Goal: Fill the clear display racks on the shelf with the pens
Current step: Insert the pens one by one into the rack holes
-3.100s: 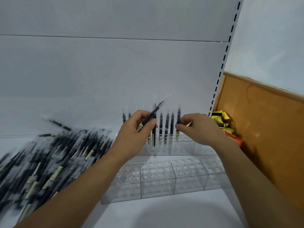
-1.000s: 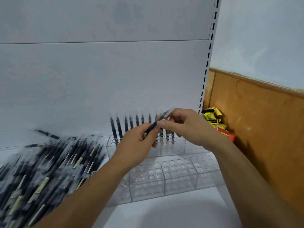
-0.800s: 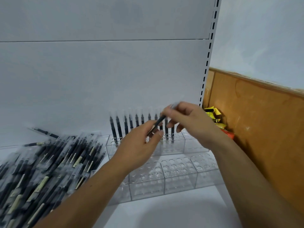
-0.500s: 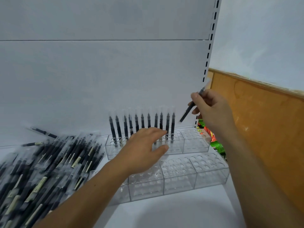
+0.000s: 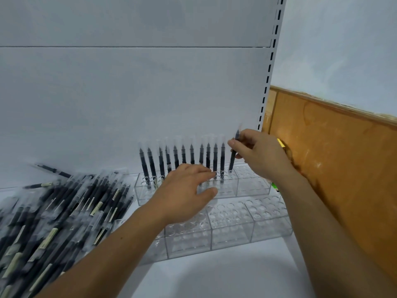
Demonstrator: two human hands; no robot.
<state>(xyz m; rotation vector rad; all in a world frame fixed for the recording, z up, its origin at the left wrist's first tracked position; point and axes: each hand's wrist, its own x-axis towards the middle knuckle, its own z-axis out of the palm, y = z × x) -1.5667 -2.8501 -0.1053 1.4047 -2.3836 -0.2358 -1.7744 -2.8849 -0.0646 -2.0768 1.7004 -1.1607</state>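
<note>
Two tiers of clear display racks (image 5: pixel 232 224) with round holes stand on the white shelf. Several black pens (image 5: pixel 176 158) stand upright in the back row of the rear rack (image 5: pixel 253 186). My right hand (image 5: pixel 260 155) pinches one black pen (image 5: pixel 233 158) nearly upright, its lower end at a hole just right of the standing row. My left hand (image 5: pixel 187 194) lies over the rear rack with fingers stretched, touching the rack's top and holding nothing. A big heap of wrapped black pens (image 5: pixel 53 216) lies on the shelf at the left.
The white back panel (image 5: pixel 129 93) rises right behind the racks, with a slotted upright (image 5: pixel 268 72) at its right end. An orange wooden board (image 5: pixel 335 168) closes the right side. Small yellow and green packets (image 5: pixel 281 145) peek out behind my right hand.
My left hand passed the pen to my right hand and dropped flat onto the rear rack. My right hand swung the pen out right, then brought it down upright to the row's right end.
</note>
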